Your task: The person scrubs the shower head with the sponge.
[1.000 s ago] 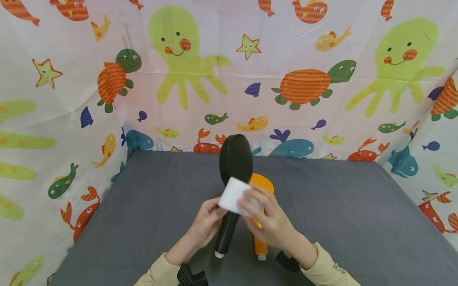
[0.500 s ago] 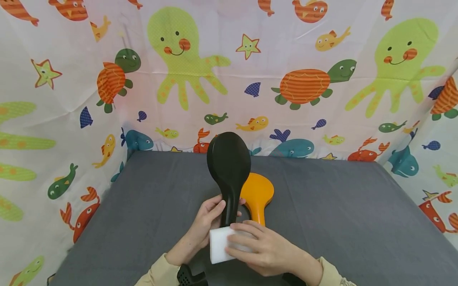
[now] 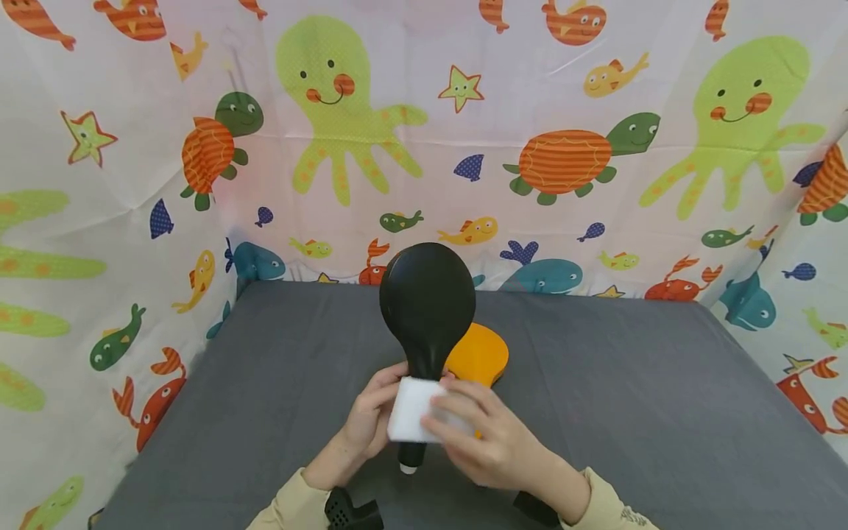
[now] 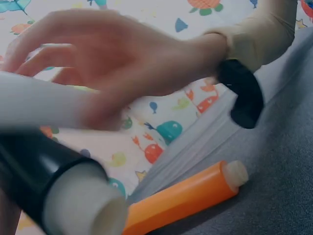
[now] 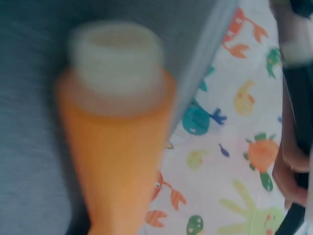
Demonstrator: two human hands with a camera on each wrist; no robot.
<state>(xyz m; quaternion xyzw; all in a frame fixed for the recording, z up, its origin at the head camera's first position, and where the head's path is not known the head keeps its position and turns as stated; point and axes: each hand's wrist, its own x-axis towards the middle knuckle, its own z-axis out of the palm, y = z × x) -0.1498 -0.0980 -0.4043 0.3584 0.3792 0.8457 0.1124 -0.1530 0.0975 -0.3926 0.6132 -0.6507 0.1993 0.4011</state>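
Note:
My left hand [image 3: 371, 412] grips the handle of a black paddle-shaped thing [image 3: 429, 305] held upright, with a broad rounded head and a whitish end plug. My right hand [image 3: 493, 434] holds a white sponge block [image 3: 414, 412] against the front of that handle. In the left wrist view the right hand [image 4: 142, 58] and sponge [image 4: 39, 103] are blurred above the black handle [image 4: 58, 176]. Behind lies a similar orange paddle-shaped thing [image 3: 480, 353], partly hidden by the right hand; its handle [image 5: 120, 152] with a pale plug fills much of the right wrist view.
A dark grey cloth [image 3: 616, 397] covers the table. Patterned white curtains [image 3: 424, 140] with sea animals stand at the back and both sides. Black straps with camera mounts [image 3: 351, 511] sit at the wrists.
The sponge first dropped from the upper handle to its lower end, then rose back to mid-handle. The black thing has turned so its broad face shows. The orange one stays put.

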